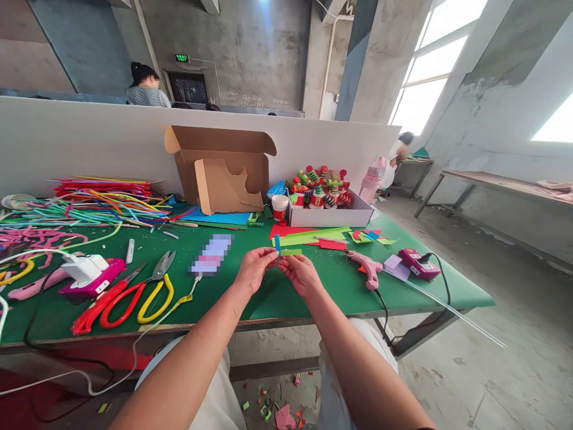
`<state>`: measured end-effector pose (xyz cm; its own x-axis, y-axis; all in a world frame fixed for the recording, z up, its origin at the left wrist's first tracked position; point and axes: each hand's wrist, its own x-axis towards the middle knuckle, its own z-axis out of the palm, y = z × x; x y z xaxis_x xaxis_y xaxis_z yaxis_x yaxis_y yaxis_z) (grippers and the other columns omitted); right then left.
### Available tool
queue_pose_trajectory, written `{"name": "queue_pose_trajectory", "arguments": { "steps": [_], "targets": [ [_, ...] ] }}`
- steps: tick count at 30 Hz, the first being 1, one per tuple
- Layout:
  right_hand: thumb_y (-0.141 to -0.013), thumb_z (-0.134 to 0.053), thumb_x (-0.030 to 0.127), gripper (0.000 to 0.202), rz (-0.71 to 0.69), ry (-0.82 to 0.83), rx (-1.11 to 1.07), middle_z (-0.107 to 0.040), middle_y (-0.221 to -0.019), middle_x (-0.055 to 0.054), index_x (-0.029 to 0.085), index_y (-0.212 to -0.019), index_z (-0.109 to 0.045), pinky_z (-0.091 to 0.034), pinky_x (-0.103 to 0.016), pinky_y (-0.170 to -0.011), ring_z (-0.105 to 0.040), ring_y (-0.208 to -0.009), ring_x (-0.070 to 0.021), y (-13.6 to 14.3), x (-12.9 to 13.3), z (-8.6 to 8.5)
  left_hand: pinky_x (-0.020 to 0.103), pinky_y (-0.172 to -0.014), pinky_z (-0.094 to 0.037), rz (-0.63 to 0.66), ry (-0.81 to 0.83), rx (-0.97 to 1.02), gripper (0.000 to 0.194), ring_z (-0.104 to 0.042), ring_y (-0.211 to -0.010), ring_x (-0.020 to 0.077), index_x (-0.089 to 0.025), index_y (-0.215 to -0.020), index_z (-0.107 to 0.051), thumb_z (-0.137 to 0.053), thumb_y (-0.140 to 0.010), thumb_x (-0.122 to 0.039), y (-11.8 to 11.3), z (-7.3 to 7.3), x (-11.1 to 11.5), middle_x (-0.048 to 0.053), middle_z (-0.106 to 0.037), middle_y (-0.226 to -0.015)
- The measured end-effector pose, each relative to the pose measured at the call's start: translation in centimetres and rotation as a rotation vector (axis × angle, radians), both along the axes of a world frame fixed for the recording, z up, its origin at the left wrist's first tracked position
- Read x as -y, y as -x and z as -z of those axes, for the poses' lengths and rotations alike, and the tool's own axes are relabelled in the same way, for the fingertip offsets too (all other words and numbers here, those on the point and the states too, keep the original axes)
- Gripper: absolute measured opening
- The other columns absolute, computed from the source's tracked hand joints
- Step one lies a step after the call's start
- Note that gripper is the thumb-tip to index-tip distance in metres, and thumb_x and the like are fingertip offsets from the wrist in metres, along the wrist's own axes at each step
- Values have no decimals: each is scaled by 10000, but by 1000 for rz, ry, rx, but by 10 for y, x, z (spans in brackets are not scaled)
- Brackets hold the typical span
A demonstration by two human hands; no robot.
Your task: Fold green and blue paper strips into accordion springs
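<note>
Between both hands, just above the green table [250, 301], are two narrow paper strips that meet at a right angle. The blue paper strip [277, 242] points upward, pinched by my left hand [257, 267]. Out to the right runs the light green paper strip [292, 252], and the fingers of my right hand [301, 273] are closed on it. Whether the strips are glued where they meet is hidden by the fingertips. Beyond the hands lie long green paper strips [313, 236] and red paper [286, 232].
A pink glue gun [366, 269] lies right, near a magenta power block [419, 265]. Scissors [154, 289] and a phone [212, 254] lie left, with pipe cleaners [98, 203] behind. At the back stand a cardboard box [219, 140], paper cups [280, 206] and a white box [331, 216] of paper figures.
</note>
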<state>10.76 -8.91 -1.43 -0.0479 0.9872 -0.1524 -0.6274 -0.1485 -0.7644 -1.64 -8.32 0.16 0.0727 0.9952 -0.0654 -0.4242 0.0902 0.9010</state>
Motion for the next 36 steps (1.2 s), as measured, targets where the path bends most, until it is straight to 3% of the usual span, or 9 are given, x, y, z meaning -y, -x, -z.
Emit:
{"name": "queue_pose_trajectory", "arguments": {
  "steps": [21, 28, 36],
  "targets": [
    [-445, -910, 342, 366, -4, -54, 95, -626, -626, 37, 167, -661, -672, -525, -203, -610, -570, -563, -67, 0, 5, -4, 262, -610, -423, -86, -28, -108, 396, -521, -564, 105, -156, -610, -718, -897, -306, -335, -2, -2, -1, 12, -658, -587],
    [-484, -879, 342, 314, 41, -104, 183, -640, -636, 15, 172, -662, -684, -521, -245, -632, -574, -575, -94, 1, 5, -5, 294, -637, -439, -82, -65, -112, 361, -553, -604, 136, -170, -625, -736, -887, -355, -357, -2, 7, -4, 41, -691, -644],
    [-503, -870, 338, 287, 45, -142, 228, -648, -618, 17, 178, -646, -679, -518, -258, -665, -585, -586, -102, -2, 7, -8, 297, -652, -450, -51, -78, -140, 374, -568, -626, 148, -181, -652, -762, -895, -359, -370, 2, 4, -3, 58, -714, -662]
  ]
}}
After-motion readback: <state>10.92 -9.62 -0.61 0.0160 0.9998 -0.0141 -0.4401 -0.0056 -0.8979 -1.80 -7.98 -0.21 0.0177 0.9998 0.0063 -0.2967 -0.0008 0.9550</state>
